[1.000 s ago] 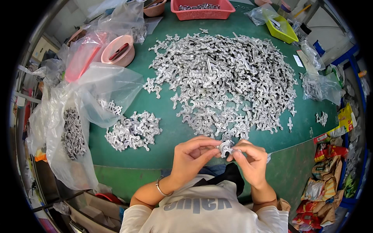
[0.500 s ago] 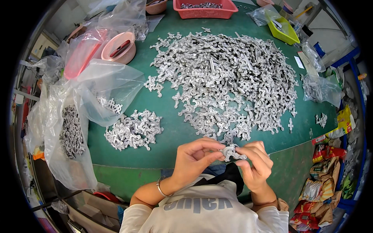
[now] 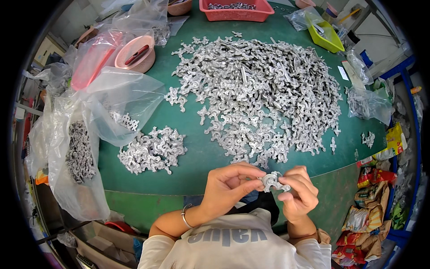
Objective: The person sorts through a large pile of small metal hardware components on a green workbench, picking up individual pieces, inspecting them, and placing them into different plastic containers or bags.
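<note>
A silvery cast metal part (image 3: pixel 271 181), curved with small lobed ends, is held up between both hands at the table's near edge. My left hand (image 3: pixel 230 184) pinches its left side with thumb and fingertips. On the part's right side, my right hand (image 3: pixel 299 192) grips with bent fingers; its thumb is slightly lower, near the part's end. Just beyond lies a wide heap of similar grey metal parts (image 3: pixel 264 89). To the left of my hands is a smaller pile of such parts (image 3: pixel 154 150).
Clear plastic bags (image 3: pixel 121 96) with more parts lie at the left, beside a pink basin (image 3: pixel 145 65) holding a red-handled tool. A red tray (image 3: pixel 237 16) with metal rings stands at the far edge. A yellow-green basket (image 3: pixel 333 41) is at far right. Colourful packets (image 3: pixel 369 197) fill the lower right.
Both hands have shifted slightly right and down with the metal part. It has turned a little, and the right thumb now sits farther from it. The piles look unchanged.
</note>
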{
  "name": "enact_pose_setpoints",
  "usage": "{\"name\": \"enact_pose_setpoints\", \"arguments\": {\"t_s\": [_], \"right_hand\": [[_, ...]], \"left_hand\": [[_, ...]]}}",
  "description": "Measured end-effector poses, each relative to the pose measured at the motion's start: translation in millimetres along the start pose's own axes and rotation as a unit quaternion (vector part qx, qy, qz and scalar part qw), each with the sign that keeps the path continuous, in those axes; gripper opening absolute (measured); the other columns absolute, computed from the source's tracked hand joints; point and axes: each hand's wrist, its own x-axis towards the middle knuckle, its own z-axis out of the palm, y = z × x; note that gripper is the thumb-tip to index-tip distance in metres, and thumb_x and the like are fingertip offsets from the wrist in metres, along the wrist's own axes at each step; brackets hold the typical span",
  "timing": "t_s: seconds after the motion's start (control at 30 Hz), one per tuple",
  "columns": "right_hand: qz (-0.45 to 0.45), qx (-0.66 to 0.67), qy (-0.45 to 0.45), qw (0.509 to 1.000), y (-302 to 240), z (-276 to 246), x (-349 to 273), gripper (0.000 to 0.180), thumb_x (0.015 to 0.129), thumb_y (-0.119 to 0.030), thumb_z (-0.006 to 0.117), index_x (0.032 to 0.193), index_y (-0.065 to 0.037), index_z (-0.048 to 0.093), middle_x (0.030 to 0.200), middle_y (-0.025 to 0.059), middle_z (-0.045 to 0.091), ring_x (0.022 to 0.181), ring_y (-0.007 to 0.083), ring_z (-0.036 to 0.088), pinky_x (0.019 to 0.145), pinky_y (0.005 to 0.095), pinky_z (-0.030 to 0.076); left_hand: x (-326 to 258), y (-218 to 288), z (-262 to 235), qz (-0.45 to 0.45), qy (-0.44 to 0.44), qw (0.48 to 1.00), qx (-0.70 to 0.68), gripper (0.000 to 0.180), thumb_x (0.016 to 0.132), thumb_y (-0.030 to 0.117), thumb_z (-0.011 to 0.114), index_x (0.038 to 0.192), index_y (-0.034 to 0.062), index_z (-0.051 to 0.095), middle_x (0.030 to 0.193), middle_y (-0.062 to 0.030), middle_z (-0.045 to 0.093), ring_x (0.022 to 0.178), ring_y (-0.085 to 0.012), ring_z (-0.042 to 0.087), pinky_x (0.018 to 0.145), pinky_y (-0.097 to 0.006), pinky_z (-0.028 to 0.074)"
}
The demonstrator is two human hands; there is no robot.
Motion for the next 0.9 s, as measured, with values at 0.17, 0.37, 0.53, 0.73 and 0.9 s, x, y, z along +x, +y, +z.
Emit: {"name": "enact_pose_setpoints", "arguments": {"t_s": [0.17, 0.37, 0.53, 0.73, 0.9], "right_hand": [[0.02, 0.054, 0.023, 0.998, -1.5, -5.5, -3.1, 0.036, 0.063, -0.02, 0.075, 0.083, 0.006, 0.062, 0.068, 0.0107, 0.06, 0.062, 0.0221, 0.053, 0.059, 0.0314, 0.038], [0.024, 0.082, 0.065, 0.994, -4.3, -9.2, -6.6, 0.035, 0.065, -0.021, 0.075, 0.084, 0.006, 0.062, 0.067, 0.011, 0.061, 0.063, 0.0218, 0.053, 0.058, 0.0305, 0.039], [0.024, 0.091, 0.086, 0.992, -7.6, -10.0, -7.9, 0.032, 0.066, -0.02, 0.075, 0.082, 0.004, 0.063, 0.068, 0.0107, 0.062, 0.063, 0.0215, 0.053, 0.058, 0.0298, 0.04], [0.011, 0.033, 0.076, 0.996, -11.7, -8.0, -2.7, 0.025, 0.064, -0.014, 0.075, 0.081, 0.0, 0.064, 0.066, 0.0082, 0.061, 0.063, 0.0213, 0.053, 0.058, 0.0313, 0.039], [-0.087, -0.109, 0.023, 0.99, -12.6, -13.4, -4.7, 0.02, 0.059, -0.008, 0.073, 0.078, -0.006, 0.066, 0.071, 0.0055, 0.06, 0.065, 0.0202, 0.053, 0.056, 0.0328, 0.034]], "left_hand": [[4.3, 2.5, 6.5, -0.027, -0.017, 0.999, -0.02, 0.018, 0.08, -0.005, 0.056, 0.098, -0.0086, 0.057, 0.096, -0.0137, 0.057, 0.085, -0.0164, 0.058, 0.074, -0.027, 0.05], [10.3, 3.2, 14.9, -0.041, -0.052, 0.996, -0.053, 0.019, 0.082, -0.004, 0.056, 0.1, -0.0085, 0.056, 0.098, -0.0135, 0.058, 0.087, -0.0161, 0.058, 0.076, -0.027, 0.049], [10.5, 4.1, 18.1, -0.043, -0.06, 0.995, -0.06, 0.018, 0.082, -0.004, 0.055, 0.1, -0.0085, 0.056, 0.098, -0.0135, 0.057, 0.088, -0.0159, 0.057, 0.077, -0.026, 0.049], [11.5, 1.4, 16.7, -0.027, -0.042, 0.998, -0.044, 0.02, 0.082, -0.003, 0.055, 0.101, -0.0069, 0.056, 0.101, -0.0118, 0.056, 0.089, -0.0145, 0.056, 0.077, -0.026, 0.049], [8.0, 12.7, 14.3, -0.103, -0.05, 0.993, -0.004, 0.025, 0.083, -0.001, 0.055, 0.107, -0.005, 0.055, 0.102, -0.01, 0.055, 0.091, -0.0139, 0.056, 0.079, -0.027, 0.048]]}}
